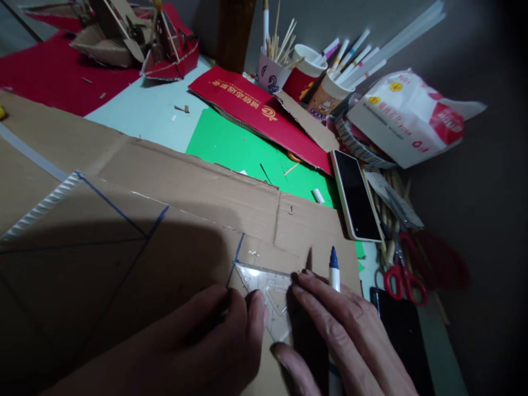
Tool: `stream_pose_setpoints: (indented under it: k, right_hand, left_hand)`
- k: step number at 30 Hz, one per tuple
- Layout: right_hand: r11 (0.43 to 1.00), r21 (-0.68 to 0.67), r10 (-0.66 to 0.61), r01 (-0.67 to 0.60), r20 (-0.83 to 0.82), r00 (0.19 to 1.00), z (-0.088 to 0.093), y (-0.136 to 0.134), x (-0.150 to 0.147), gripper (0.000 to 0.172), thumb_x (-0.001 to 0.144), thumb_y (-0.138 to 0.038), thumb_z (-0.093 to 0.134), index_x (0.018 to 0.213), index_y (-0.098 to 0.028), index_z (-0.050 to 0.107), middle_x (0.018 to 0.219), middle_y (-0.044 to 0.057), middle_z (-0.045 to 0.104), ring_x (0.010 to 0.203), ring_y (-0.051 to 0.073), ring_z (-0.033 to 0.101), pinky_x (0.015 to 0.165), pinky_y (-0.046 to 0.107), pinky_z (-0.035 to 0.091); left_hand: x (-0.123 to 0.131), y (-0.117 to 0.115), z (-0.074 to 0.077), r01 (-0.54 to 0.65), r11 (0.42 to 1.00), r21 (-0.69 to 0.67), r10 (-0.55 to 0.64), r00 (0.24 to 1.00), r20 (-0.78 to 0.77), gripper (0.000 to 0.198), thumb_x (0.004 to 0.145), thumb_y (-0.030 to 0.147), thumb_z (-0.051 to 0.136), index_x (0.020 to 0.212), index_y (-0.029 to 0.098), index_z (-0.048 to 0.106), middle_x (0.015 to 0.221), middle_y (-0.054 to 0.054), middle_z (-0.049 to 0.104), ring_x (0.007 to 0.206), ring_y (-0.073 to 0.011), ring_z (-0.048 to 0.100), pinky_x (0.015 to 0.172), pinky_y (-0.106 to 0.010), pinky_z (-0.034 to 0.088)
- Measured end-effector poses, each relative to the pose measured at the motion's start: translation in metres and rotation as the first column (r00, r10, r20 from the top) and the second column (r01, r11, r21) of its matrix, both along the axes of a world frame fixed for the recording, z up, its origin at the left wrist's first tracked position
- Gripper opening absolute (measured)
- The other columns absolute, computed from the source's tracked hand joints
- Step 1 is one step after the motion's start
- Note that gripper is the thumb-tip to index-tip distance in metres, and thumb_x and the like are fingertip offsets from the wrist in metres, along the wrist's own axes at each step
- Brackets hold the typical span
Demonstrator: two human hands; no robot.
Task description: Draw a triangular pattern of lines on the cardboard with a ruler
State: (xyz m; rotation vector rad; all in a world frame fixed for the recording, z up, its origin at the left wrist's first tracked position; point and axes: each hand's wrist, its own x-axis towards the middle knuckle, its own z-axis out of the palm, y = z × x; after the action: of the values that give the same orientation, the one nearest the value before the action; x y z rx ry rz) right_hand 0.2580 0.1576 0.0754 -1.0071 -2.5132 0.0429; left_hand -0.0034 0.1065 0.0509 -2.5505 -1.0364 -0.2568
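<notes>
A clear triangular ruler [282, 286] lies flat on the brown cardboard [198, 198], its left corner at a short blue line. My left hand [214, 335] is closed at the ruler's left edge, with thumb and fingers pressed together on it. My right hand [342, 330] rests with fingertips on the ruler's right side, thumb apart below. A white marker [334, 272] with a bare blue tip points up from behind the right hand's fingers, held in that hand. Blue lines cross the cardboard on the left.
A phone [357, 195] lies at the cardboard's right edge, near red-handled scissors [406, 283]. Behind are a red card strip [256, 107], a cup of skewers [270, 71], a cup of markers [328, 93], a white package [404, 121] and cardboard boats [171, 58]. A white cap [318, 196] lies on green paper.
</notes>
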Motion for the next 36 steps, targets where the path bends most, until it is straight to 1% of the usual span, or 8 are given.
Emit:
stream_pose_setpoints:
  k: [5,10,12,16,21,28,31,36]
  right_hand:
    - [0.999,0.011,0.047,-0.047,0.049,0.998,0.003,0.005,0.004,0.039,0.109,-0.030,0.072,0.144,-0.011,0.072,0.136,0.015,0.086,0.129,0.033,0.083,0.111,0.048,0.070]
    - [0.997,0.009,0.072,-0.073,0.101,0.992,0.003,0.006,0.010,0.053,0.105,-0.028,0.075,0.154,-0.009,0.064,0.148,0.015,0.081,0.138,0.028,0.079,0.119,0.042,0.067]
    - [0.999,-0.029,0.045,-0.042,0.107,0.993,0.003,0.005,0.011,0.058,0.105,-0.029,0.074,0.158,-0.010,0.060,0.156,0.014,0.077,0.145,0.026,0.075,0.124,0.040,0.063]
    - [0.995,-0.098,0.027,-0.019,0.079,0.997,0.004,0.005,0.010,0.057,0.109,-0.037,0.069,0.159,-0.011,0.056,0.159,0.015,0.074,0.152,0.023,0.069,0.129,0.036,0.058]
    - [0.986,-0.163,-0.017,0.020,0.018,1.000,0.007,0.016,-0.001,0.059,0.114,-0.046,0.062,0.161,-0.012,0.052,0.161,0.016,0.071,0.156,0.021,0.065,0.131,0.036,0.056]
    - [0.961,-0.262,0.067,-0.084,-0.071,0.995,0.004,0.022,-0.004,0.055,0.113,-0.040,0.061,0.160,-0.013,0.051,0.161,0.015,0.070,0.154,0.018,0.064,0.129,0.031,0.055]
    - [0.946,-0.302,0.089,-0.115,-0.099,0.991,0.005,0.023,-0.003,0.053,0.112,-0.038,0.062,0.158,-0.013,0.054,0.158,0.016,0.071,0.151,0.021,0.066,0.127,0.036,0.059]
    - [0.907,-0.391,0.123,-0.156,-0.106,0.987,0.012,0.016,-0.005,0.047,0.110,-0.034,0.064,0.153,-0.015,0.058,0.152,0.018,0.074,0.145,0.029,0.070,0.121,0.048,0.065]
  left_hand:
    - [0.001,-0.001,0.001,-0.016,1.000,0.001,0.016,1.000,-0.015,0.045,0.112,0.024,0.047,0.155,0.017,0.056,0.161,-0.014,0.047,0.138,-0.0194,0.050,0.125,-0.037,0.036]
    - [0.002,-0.004,-0.001,-0.026,1.000,-0.006,0.025,0.998,-0.053,0.051,0.106,0.039,0.064,0.156,0.026,0.062,0.163,-0.008,0.052,0.143,-0.0240,0.050,0.120,-0.036,0.045]
    - [0.001,-0.004,-0.003,-0.011,1.000,-0.012,0.011,1.000,-0.012,0.052,0.106,0.037,0.061,0.156,0.022,0.062,0.164,-0.011,0.049,0.144,-0.0255,0.050,0.131,-0.038,0.037]
    - [-0.006,-0.001,-0.008,0.046,0.998,-0.041,-0.041,0.993,0.110,0.049,0.107,0.025,0.049,0.154,0.013,0.057,0.167,-0.016,0.040,0.144,-0.0229,0.048,0.149,-0.047,0.006]
    - [-0.010,0.000,-0.010,0.085,0.993,-0.081,-0.073,0.987,0.146,0.052,0.107,0.028,0.050,0.157,0.013,0.053,0.171,-0.016,0.039,0.144,-0.0237,0.048,0.148,-0.044,0.009]
    - [0.000,-0.005,-0.015,0.051,0.989,-0.139,-0.005,0.949,0.314,0.045,0.102,0.014,0.047,0.145,0.014,0.061,0.157,-0.008,0.054,0.142,-0.0247,0.049,0.147,-0.041,0.009]
    - [0.001,-0.009,-0.013,0.058,0.988,-0.143,-0.016,0.960,0.280,0.051,0.099,0.010,0.042,0.147,0.014,0.061,0.157,-0.006,0.057,0.141,-0.0250,0.052,0.147,-0.042,0.005]
    - [0.004,-0.027,-0.006,0.005,0.992,-0.125,0.025,0.971,0.237,0.045,0.102,0.013,0.043,0.143,0.016,0.063,0.153,-0.005,0.060,0.140,-0.0248,0.052,0.147,-0.039,0.002]
